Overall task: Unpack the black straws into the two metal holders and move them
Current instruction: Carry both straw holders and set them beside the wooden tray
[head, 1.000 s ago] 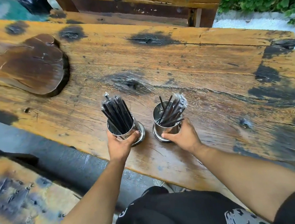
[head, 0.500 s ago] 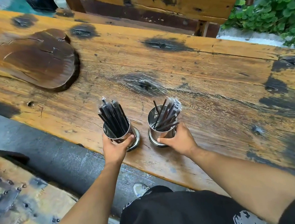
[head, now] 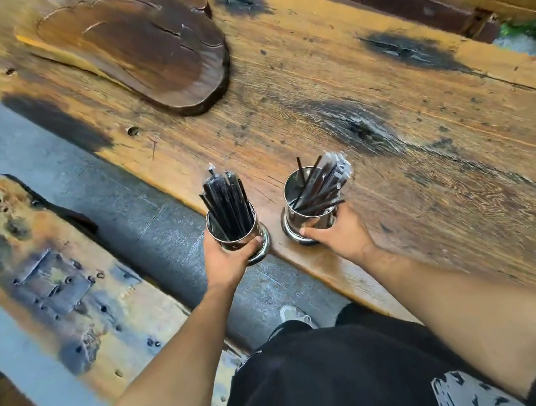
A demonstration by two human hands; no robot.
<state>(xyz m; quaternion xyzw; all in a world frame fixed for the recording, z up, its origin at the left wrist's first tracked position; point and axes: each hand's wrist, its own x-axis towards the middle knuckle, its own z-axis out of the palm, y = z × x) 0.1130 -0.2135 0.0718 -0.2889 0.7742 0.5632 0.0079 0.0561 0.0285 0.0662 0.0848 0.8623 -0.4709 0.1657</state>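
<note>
The left hand [head: 224, 260] grips the left metal holder [head: 238, 232], fingers wrapped round its wall and the thumb across the near side. The right hand [head: 336, 234] grips the right metal holder [head: 310, 217] the same way, thumb on the near side and fingers curled round the far wall. The 2 holders stand apart, side by side, each just beyond its hand.

The left holder sits at the near edge of the wooden counter [head: 384, 110]; whether its base touches the wood or is lifted cannot be told. The right holder is over the counter, a little further in from the edge.

Black straws [head: 225, 205] fill the left holder in a tight, nearly upright bundle rising above the left hand. In the right holder the black wrapped straws [head: 320, 181] lean away to the right of the right hand, their clear wrapper tips fanned out, with 1 thin straw standing straighter at the holder's left side.

Well beyond the left hand, a dark wood slab [head: 148, 51] lies flat on the counter. To the left of the left hand, across a grey gap, is a worn bench [head: 57, 284].
</note>
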